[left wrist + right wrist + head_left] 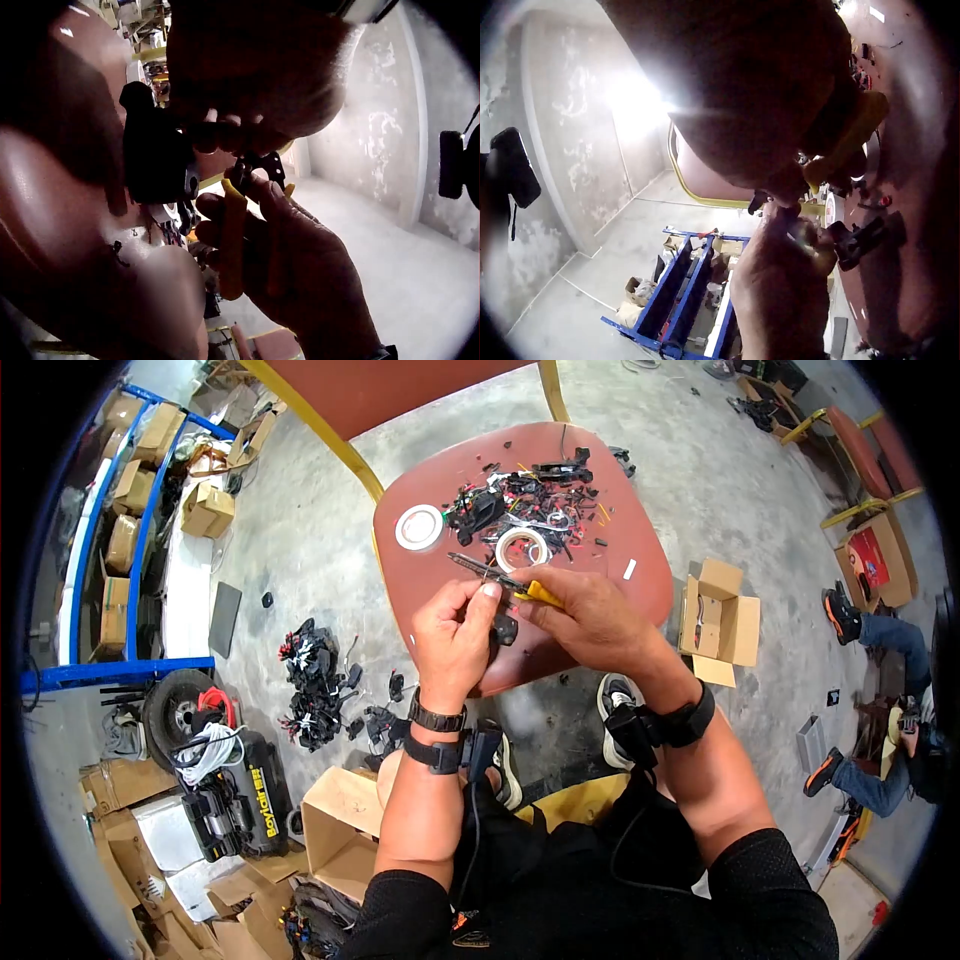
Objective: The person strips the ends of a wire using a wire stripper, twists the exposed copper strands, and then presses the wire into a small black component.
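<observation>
Yellow-handled pliers (542,594) sit in my right hand (590,615), its fingers curled round them; my left hand (455,635), fingers bent, grips a black part (506,629) just beside. Both are over the red seat (630,510), where black scraps (484,510) lie heaped near a white roll (402,528).

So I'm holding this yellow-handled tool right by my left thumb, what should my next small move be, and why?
I'd probably ease the left-hand grip back, with the dark part, before squeezing the right-hand grip: the metal end of the yellow-handled tool lies right by the left thumb, and the handles look spread apart, so squeezing might nip skin.
</observation>
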`<state>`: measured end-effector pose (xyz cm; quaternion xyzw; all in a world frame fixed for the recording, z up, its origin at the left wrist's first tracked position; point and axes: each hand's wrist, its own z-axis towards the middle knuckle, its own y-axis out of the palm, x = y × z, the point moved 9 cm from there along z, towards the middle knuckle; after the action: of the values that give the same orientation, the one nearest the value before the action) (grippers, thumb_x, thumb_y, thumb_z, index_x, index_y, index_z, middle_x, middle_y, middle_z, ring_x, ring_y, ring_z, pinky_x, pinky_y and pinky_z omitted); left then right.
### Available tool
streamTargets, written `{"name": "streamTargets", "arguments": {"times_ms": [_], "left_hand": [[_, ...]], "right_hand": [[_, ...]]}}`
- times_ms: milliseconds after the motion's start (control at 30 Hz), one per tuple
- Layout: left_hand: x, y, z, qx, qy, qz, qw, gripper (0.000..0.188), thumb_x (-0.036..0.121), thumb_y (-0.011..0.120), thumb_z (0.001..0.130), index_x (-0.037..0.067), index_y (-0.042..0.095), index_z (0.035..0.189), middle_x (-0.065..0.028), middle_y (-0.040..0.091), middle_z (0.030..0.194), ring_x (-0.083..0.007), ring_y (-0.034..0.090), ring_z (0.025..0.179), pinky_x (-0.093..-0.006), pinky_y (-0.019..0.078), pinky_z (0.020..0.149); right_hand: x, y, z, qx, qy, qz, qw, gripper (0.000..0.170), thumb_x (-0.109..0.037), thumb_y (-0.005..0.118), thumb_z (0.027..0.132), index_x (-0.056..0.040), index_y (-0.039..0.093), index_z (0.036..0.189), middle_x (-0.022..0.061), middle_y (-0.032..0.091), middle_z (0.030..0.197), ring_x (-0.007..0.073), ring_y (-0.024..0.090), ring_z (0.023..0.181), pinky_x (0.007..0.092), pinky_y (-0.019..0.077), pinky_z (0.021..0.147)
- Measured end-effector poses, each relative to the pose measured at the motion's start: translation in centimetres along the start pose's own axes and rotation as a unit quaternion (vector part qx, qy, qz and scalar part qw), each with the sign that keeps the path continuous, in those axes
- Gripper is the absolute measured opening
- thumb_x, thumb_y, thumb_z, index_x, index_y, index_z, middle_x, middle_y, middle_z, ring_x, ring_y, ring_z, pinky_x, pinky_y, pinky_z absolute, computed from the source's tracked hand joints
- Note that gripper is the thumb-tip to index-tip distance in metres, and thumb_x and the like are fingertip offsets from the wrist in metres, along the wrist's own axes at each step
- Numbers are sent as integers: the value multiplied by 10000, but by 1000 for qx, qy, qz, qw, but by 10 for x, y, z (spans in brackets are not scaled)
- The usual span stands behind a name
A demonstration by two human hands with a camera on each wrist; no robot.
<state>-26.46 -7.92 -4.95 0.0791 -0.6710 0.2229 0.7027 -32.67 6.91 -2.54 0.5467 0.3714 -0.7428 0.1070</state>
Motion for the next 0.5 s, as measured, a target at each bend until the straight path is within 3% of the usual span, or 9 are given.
{"name": "streamTargets", "arguments": {"times_ms": [233,500], "left_hand": [[-7,-5,-1,2,-10,-29,1000,152,123,691,929,-25,709,899,6,631,735,-49,531,655,-226,434,580],[-2,-10,-2,23,-1,-21,1000,153,125,713,917,-22,706,878,22,623,716,-36,525,642,-211,424,560]], "right_hand": [[0,6,2,9,-33,-18,999,297,-150,639,905,-17,626,1170,231,682,941,397,672,901,440,525,761],[-2,10,5,-17,13,23,999,262,-157,628,928,-42,632,1164,217,684,911,378,680,879,417,523,745]]}}
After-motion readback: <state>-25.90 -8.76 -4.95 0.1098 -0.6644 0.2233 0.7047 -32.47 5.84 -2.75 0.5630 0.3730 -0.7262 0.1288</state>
